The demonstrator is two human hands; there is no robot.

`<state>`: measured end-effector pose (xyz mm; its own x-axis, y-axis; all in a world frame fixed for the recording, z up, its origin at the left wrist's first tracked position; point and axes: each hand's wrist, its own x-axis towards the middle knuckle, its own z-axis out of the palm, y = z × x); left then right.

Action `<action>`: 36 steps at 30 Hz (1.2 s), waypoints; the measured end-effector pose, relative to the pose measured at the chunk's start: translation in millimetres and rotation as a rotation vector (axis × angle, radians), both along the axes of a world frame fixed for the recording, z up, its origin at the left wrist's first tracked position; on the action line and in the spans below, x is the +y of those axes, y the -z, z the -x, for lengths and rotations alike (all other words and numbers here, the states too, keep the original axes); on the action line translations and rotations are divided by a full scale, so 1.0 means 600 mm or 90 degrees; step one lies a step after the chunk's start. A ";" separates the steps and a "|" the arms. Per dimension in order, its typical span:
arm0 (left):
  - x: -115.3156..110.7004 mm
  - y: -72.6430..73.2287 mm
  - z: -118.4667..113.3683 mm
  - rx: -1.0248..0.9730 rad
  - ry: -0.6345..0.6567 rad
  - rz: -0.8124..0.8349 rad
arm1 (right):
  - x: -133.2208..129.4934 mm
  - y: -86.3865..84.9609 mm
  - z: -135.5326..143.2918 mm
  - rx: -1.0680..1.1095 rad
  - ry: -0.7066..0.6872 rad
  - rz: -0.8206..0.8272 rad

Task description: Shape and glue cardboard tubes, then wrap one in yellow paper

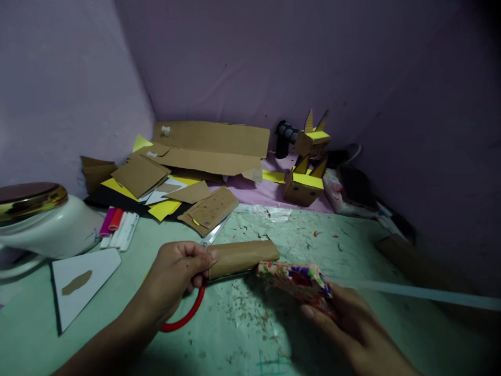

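My left hand [178, 274] pinches the left end of a folded brown cardboard piece [245, 257] between thumb and fingers. Scissors with a red handle [191, 316] lie partly under that hand; their blade [216, 233] shows beyond the cardboard. My right hand [348, 318] is closed around what looks like a glue gun [297, 279] in a colourful patterned covering. Its front end is close to the cardboard's lower right edge; whether they touch I cannot tell. A long translucent stick [422, 293] runs from its rear toward the right.
Cardboard sheets [211, 146] and yellow paper pieces pile up at the back left. Two cardboard boxes with pointed ears [303, 190] stand at the back right. Markers [121, 230], a white cut-out [84, 284] and a white rounded object [58, 227] sit left. Scraps litter the green surface.
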<state>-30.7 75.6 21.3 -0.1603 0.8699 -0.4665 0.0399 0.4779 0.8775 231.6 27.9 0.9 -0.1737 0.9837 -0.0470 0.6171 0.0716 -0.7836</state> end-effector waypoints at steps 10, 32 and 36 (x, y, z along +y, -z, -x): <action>0.002 -0.002 -0.002 -0.002 -0.010 0.000 | 0.007 -0.007 -0.011 -0.033 -0.026 -0.042; 0.006 0.008 0.010 -0.053 -0.002 0.021 | 0.146 -0.001 -0.032 0.145 0.220 0.136; 0.006 0.011 0.018 -0.083 0.011 0.029 | 0.155 -0.012 -0.024 0.017 0.210 0.078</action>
<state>-41.5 79.0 14.7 -0.0800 0.8495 -0.5215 -0.0647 0.5176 0.8531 246.2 120.9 8.1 0.1504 0.9744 -0.1672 0.5704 -0.2236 -0.7903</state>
